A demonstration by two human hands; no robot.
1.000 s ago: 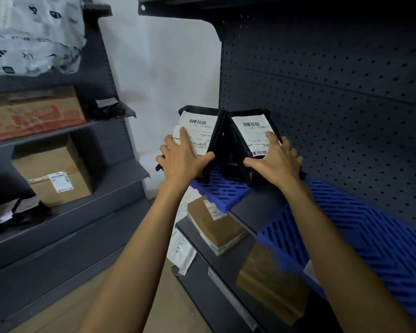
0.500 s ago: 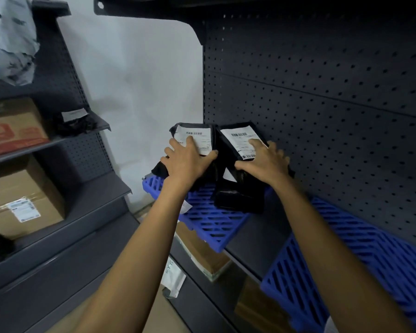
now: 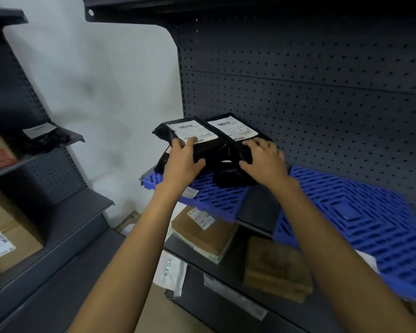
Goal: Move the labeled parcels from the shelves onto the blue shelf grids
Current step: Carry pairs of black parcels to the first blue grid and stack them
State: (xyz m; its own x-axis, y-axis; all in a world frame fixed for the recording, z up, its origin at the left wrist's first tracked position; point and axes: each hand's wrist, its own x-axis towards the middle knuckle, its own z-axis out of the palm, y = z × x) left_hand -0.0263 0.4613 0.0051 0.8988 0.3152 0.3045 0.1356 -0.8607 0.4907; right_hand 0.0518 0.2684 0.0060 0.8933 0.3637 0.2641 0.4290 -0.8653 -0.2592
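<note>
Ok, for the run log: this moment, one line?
left hand grips left parcel | right hand grips right parcel | both on blue grid

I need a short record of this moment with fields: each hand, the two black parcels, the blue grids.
left hand: grips left parcel
right hand: grips right parcel
parcels: side by side, labels up, tilted, above left blue grid
right blue grid: right of the parcels
lower shelf: brown boxes

Both arms bare, stretched fwd, side by side. L hand (image 3: 183, 162) grips L parcel (image 3: 209, 147), fingers on top, thumb in front. R hand (image 3: 264, 159) grips R parcel (image 3: 233, 129), fingers curled over.
</note>
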